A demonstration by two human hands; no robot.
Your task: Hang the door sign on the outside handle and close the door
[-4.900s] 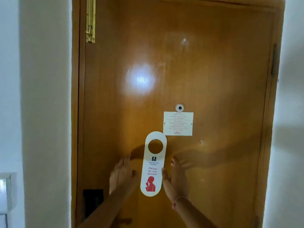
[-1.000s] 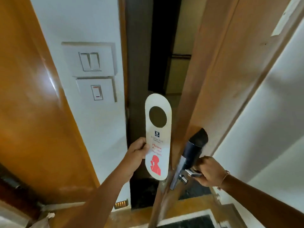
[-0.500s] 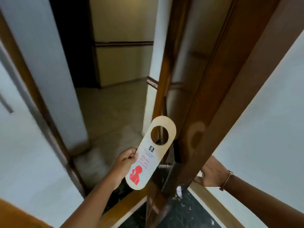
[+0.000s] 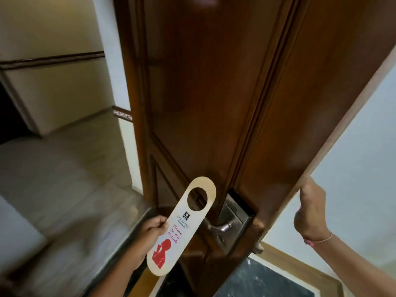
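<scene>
Looking out over a pale stone corridor floor [image 4: 64, 185] at far left, smooth and faintly glossy, blurred near the lower edge. Beyond it, a cream wall [image 4: 53, 28] crossed by a dark moulded rail. Nearer, a dark polished threshold strip [image 4: 128, 239] running along the floor's edge. Left hand [image 4: 153, 230] low at centre-left, grip clamped on the left edge of the door sign [image 4: 182, 228]: flat, stiff, cream card, rounded ends, round hole at top, red lettering and red figure below, tilted to the right. Just right of the sign, not yet through its hole, a brushed-metal lever handle [image 4: 220, 227] on a rectangular metal plate. Above, the dark glossy panelled wooden door [image 4: 214, 93], standing open. Right hand [image 4: 310, 213] curled round the door's pale edge, thin bracelet at the wrist. Far right, plain white wall [image 4: 364, 146].
</scene>
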